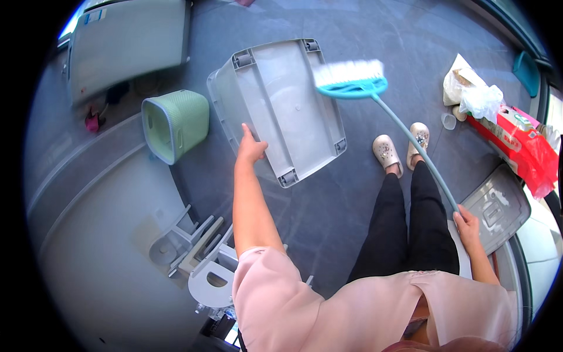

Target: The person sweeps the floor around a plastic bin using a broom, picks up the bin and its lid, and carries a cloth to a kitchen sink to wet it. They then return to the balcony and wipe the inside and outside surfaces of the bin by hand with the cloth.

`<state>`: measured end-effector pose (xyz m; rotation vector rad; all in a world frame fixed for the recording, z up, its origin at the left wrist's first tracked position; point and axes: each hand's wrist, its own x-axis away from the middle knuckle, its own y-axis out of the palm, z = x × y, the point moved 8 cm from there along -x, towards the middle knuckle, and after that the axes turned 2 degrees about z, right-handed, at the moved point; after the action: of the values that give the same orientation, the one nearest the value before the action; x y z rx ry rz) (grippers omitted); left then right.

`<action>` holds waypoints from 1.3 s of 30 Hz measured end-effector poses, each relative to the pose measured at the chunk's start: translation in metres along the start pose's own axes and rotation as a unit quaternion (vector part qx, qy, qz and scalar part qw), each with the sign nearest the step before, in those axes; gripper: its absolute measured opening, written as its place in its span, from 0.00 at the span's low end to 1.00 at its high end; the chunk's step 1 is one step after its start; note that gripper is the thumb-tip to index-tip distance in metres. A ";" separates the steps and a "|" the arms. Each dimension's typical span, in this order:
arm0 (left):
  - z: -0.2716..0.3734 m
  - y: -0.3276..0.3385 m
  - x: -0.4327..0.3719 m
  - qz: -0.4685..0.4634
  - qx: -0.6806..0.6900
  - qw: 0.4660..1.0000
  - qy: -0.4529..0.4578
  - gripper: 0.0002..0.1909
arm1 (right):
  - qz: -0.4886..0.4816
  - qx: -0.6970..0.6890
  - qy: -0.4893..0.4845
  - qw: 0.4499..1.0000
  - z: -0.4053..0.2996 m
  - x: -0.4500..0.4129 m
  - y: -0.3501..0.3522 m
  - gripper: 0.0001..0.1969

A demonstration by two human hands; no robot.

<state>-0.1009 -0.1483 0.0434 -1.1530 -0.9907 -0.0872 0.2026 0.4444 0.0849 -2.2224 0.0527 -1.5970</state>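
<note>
My left hand [252, 147] is at the near side of a grey plastic storage box [292, 105], its thumb and index finger spread against the side wall. The box lies with its underside and small wheels showing; whether my other fingers grip it cannot be told. My right hand [467, 224] is closed around the grey-green handle of a broom [352, 88]. The broom's turquoise head, with white bristles slightly blurred, is raised beside the box's right edge, bristles pointing away from me.
A green waste bin [193, 119] lies on its side left of the box. Right of my feet are a red plastic package [514, 136], a clear cup [448, 121], white bags [479, 101] and a grey lid [501, 207]. A white folding frame [211, 281] stands lower left.
</note>
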 end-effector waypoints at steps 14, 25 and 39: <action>0.024 0.011 0.015 0.058 -0.103 0.991 0.067 0.54 | 0.061 0.038 -0.154 0.986 -0.060 0.008 -0.016 0.16; 0.109 0.134 0.070 0.158 -0.203 0.964 0.073 0.51 | 0.097 0.028 -0.055 0.993 -0.007 -0.010 -0.059 0.17; 0.053 0.213 0.080 0.170 -0.192 0.958 0.127 0.53 | 0.110 0.065 0.000 0.992 0.005 -0.020 -0.064 0.17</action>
<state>0.0263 0.0224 -0.0522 -1.6104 -0.5477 -0.1541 0.1873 0.5098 0.0870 -2.0389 0.1821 -1.4396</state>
